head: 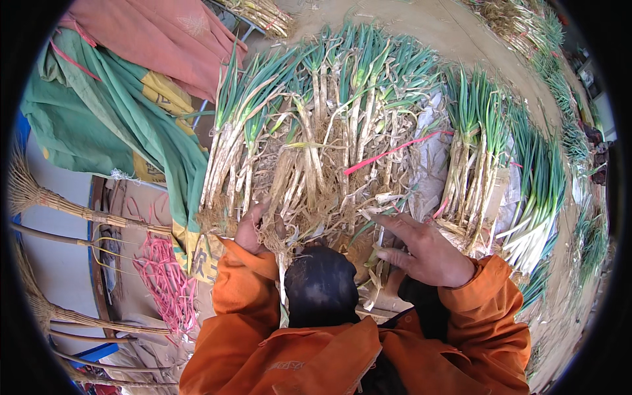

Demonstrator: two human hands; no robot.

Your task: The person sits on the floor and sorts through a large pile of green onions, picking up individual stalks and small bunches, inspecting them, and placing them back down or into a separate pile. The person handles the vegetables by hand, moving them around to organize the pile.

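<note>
My left hand (251,231) is closed around the root end of an unpeeled green onion (279,180), brown with dry outer skin. Its hairy roots hang over the fingers and partly hide them. Fingers apart, my right hand (424,252) hovers palm down near shrivelled leaf scraps (377,222). Whether the index fingertip touches a scrap I cannot tell. Beyond both hands lies a wide heap of green onions (363,106), white stalks toward me and green tops away. A pink plastic strip (395,152) crosses the heap.
At right lie a bundle of unpeeled green onions (469,163) and a bundle of cleaner, white-stemmed green onions (531,212). Green cloth (113,113) and a pink cover (158,39) drape at left. Below them are twig brooms (94,212) and tangled pink strips (165,279). My dark-covered knee (321,284) is close in front.
</note>
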